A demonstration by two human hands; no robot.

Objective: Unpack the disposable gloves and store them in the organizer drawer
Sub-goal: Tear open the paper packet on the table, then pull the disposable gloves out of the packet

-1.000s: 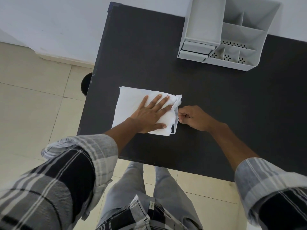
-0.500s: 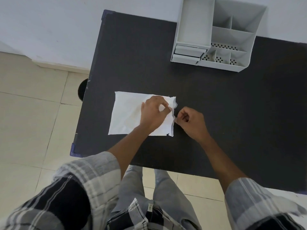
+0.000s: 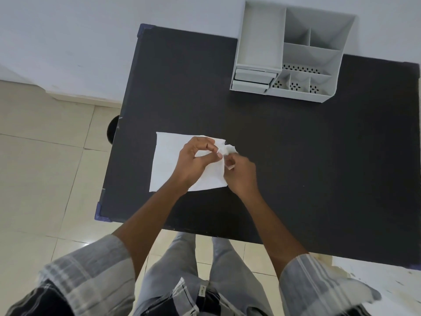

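I took the table as my landmark. The glove packet lay flat on it, towards its left edge and nearer the front edge than the back. My left hand was over the packet's right half, and my right hand sat just beside the packet's right edge, the two hands touching at that upper right corner. The organizer stood at the table's back edge, against the wall, well apart from the packet and to its right. Its drawers were in the organizer's front left part, with open compartments to their right and behind.
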